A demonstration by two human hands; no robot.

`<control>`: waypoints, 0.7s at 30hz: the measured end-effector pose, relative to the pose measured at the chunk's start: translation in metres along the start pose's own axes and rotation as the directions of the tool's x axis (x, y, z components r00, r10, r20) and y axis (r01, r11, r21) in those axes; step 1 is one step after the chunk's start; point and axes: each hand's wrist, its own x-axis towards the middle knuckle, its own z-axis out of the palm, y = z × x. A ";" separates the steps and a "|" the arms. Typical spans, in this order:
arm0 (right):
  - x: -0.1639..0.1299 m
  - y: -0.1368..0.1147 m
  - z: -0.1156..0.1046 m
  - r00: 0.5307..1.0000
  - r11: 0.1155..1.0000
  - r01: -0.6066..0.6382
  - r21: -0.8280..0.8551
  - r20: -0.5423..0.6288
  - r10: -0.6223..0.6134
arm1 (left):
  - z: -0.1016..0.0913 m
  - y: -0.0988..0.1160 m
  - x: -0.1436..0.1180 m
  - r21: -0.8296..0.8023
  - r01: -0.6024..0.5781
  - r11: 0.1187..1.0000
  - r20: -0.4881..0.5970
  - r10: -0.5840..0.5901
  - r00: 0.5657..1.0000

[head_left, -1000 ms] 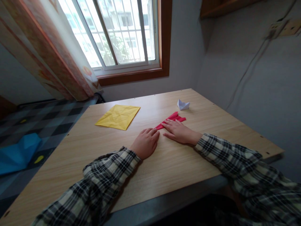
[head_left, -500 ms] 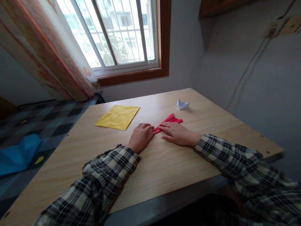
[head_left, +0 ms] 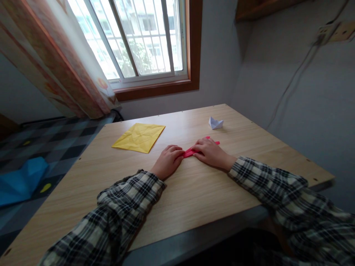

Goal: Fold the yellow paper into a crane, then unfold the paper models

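- Red folded paper [head_left: 191,151] is lying flat on the wooden table [head_left: 194,192], mid-table, between the two hands; only a narrow strip of it is seen.
- Left hand [head_left: 168,160] is laid palm down, fingers curled loosely; fingertips are pressed on the near-left tip of the red paper. Nothing is gripped.
- Right hand [head_left: 210,152] is laid flat over the right part of the red paper, fingers extended and pressed down; most of the paper is covered by it. Nothing is gripped.
- A red end is seen past the right hand, far side.
- Yellow creased sheet [head_left: 139,137] is lying flat to the far left, well apart from the hands.
- Small white folded paper [head_left: 215,123] is set beyond the right hand, near but not touching.
- Plaid sleeves are seen on both arms.
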 end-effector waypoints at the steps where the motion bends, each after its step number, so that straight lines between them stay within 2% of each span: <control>1: 0.000 0.000 0.000 1.000 1.000 -0.009 -0.005 0.000 0.009 | 0.000 0.000 0.000 -0.003 0.000 1.000 -0.003 0.000 1.000; 9: 0.003 0.006 0.008 0.999 0.999 -0.034 -0.005 -0.024 0.034 | -0.001 0.001 0.000 0.004 0.007 1.000 -0.017 -0.007 1.000; 21: 0.003 0.007 0.009 0.998 0.999 0.015 0.037 -0.060 -0.013 | -0.002 0.004 0.000 0.007 0.018 1.000 -0.030 -0.018 0.999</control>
